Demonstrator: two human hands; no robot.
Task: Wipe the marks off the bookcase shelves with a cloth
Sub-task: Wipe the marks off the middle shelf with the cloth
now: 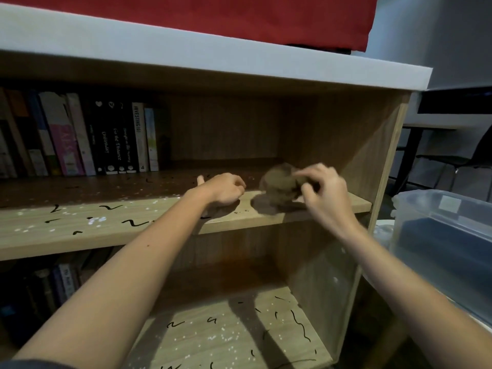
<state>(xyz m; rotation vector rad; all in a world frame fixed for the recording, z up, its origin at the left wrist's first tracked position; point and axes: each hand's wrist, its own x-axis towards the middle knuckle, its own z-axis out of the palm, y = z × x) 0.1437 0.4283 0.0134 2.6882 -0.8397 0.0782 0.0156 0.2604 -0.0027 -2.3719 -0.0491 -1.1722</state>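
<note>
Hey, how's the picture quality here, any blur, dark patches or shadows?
Head view: the right hand and the crumpled brown cloth it grips are motion-blurred; the left hand on the upper wooden shelf is sharper; shelf fronts are lit, backs by the upright books dark; arm shadows cross the lower wooden shelf.

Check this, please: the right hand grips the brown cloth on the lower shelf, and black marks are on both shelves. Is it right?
Wrong shelf. In the head view the right hand grips the brown cloth on the upper shelf; black marks are on both shelves.
</note>
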